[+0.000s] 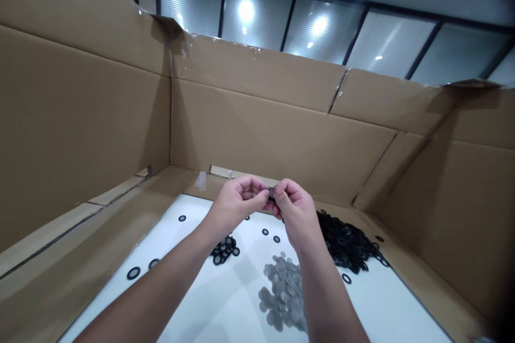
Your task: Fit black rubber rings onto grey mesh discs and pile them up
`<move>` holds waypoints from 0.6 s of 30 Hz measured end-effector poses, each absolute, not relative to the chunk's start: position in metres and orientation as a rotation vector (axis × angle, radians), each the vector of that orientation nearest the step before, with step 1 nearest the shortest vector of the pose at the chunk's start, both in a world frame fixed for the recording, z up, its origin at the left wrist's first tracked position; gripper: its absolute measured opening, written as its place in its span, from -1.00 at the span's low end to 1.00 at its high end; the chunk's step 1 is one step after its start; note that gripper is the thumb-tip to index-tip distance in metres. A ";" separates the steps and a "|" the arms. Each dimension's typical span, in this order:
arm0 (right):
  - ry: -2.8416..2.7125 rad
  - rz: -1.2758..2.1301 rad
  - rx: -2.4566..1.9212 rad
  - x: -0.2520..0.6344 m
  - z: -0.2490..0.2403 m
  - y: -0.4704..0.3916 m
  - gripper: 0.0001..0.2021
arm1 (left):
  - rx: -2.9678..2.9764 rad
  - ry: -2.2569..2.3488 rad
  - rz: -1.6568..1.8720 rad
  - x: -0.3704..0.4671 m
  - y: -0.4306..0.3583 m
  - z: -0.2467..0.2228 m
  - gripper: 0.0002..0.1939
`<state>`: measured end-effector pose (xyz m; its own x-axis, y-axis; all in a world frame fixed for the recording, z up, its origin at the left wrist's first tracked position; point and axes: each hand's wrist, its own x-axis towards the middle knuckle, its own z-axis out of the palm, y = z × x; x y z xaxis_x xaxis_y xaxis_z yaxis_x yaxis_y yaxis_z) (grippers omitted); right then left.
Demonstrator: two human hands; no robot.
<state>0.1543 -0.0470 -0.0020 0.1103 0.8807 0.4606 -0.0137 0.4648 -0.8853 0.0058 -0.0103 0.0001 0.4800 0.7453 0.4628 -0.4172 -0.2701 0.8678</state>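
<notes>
My left hand [248,196] and my right hand [295,206] meet above the far part of a white board. Fingertips of both are pinched on a small black ring [271,193], mostly covered by the fingers. Whether a disc sits in it I cannot tell. Beneath my right forearm lies a heap of thin grey discs [284,289]. To the right of that hand is a large pile of black rings [348,241]. By my left forearm there is a smaller cluster of black rings with grey centres [225,249].
Cardboard walls [257,123] surround the white board [205,311] at the left, back and right. Single rings lie scattered on it, such as a grey-centred ring [133,273] at left and a black ring [346,278] at right. Glass panels [257,13] stand beyond.
</notes>
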 end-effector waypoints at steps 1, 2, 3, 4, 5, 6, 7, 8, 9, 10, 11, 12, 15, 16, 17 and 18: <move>-1.300 0.783 -0.869 0.153 -0.002 -0.047 -0.67 | 1.454 0.314 1.172 0.008 -0.011 -0.001 -0.81; -1.311 0.768 -0.868 0.153 -0.001 -0.047 -0.68 | 1.452 0.324 1.197 0.009 -0.011 -0.002 -0.81; -1.322 0.754 -0.866 0.153 -0.001 -0.048 -0.69 | 1.448 0.333 1.217 0.009 -0.011 -0.002 -0.81; -1.331 0.741 -0.867 0.152 0.000 -0.049 -0.71 | 1.443 0.335 1.232 0.009 -0.011 -0.002 -0.81; -1.337 0.730 -0.867 0.152 0.001 -0.049 -0.73 | 1.439 0.326 1.237 0.009 -0.011 -0.002 -0.80; -1.338 0.720 -0.867 0.152 0.001 -0.050 -0.74 | 1.437 0.308 1.233 0.008 -0.011 -0.001 -0.80; -1.338 0.712 -0.869 0.152 0.002 -0.051 -0.75 | 1.438 0.287 1.223 0.007 -0.011 0.000 -0.80; -1.339 0.704 -0.873 0.153 0.003 -0.052 -0.75 | 1.444 0.267 1.209 0.006 -0.011 0.001 -0.79; -1.343 0.697 -0.881 0.153 0.003 -0.053 -0.75 | 1.454 0.252 1.194 0.005 -0.011 0.002 -0.79; -1.353 0.687 -0.894 0.154 0.004 -0.054 -0.74 | 1.467 0.246 1.187 0.004 -0.011 0.002 -0.80; -1.365 0.677 -0.909 0.154 0.005 -0.055 -0.74 | 1.480 0.253 1.191 0.004 -0.011 0.002 -0.80; -1.379 0.667 -0.924 0.154 0.006 -0.056 -0.74 | 1.494 0.267 1.205 0.004 -0.012 0.002 -0.80; -1.407 0.656 -0.938 0.156 0.008 -0.060 -0.73 | 1.518 0.310 1.282 0.007 -0.014 0.000 -0.81; -1.410 0.661 -0.935 0.156 0.009 -0.061 -0.73 | 1.514 0.313 1.309 0.008 -0.015 -0.001 -0.81; -1.414 0.669 -0.935 0.156 0.009 -0.062 -0.73 | 1.505 0.308 1.329 0.009 -0.016 -0.002 -0.81; -1.419 0.676 -0.939 0.157 0.010 -0.064 -0.73 | 1.495 0.295 1.337 0.010 -0.016 -0.003 -0.81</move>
<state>0.1569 -0.0635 0.0096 0.0734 0.8567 0.5106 0.1429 0.4976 -0.8555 0.0096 -0.0163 -0.0025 0.3432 0.7465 0.5700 -0.4370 -0.4103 0.8005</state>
